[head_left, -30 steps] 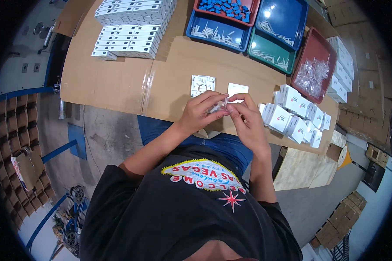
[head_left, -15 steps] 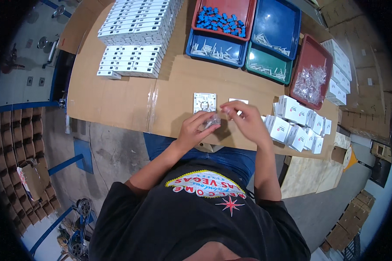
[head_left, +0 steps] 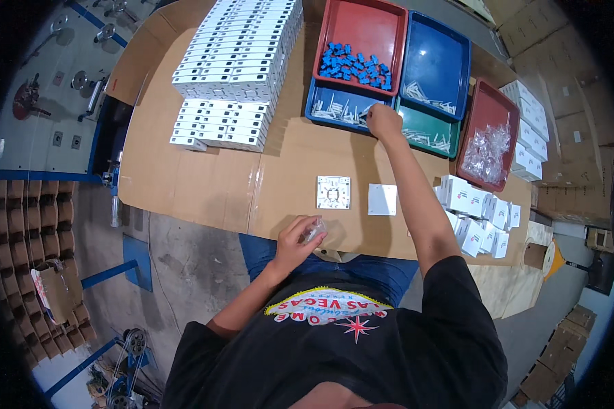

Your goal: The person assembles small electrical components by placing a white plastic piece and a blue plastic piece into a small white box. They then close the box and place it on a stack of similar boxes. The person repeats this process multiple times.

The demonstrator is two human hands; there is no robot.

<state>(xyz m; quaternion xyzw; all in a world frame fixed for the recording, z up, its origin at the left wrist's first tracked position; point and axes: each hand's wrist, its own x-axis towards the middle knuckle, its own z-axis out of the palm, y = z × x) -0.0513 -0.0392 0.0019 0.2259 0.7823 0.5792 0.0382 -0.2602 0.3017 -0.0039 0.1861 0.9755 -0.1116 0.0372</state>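
My left hand, near the table's front edge, is closed on a small clear plastic bag. My right hand is stretched out to the right end of a small blue tray of thin white pieces. Its fingers are curled down there, and what they hold, if anything, is hidden. Between my hands and the trays lies a square white frame with a round detail at its centre. To its right is a plain white square plate, partly beside my right forearm.
Farther back stand a red tray with blue pieces, a large blue tray and a green tray with white pieces. A dark red tray holds clear bags. White boxes are piled at right; stacked white units stand at left.
My right hand has left the bag and reached forward to the blue tray. The left hand still holds the bag, now nearer the table's edge. The whole view has shifted.
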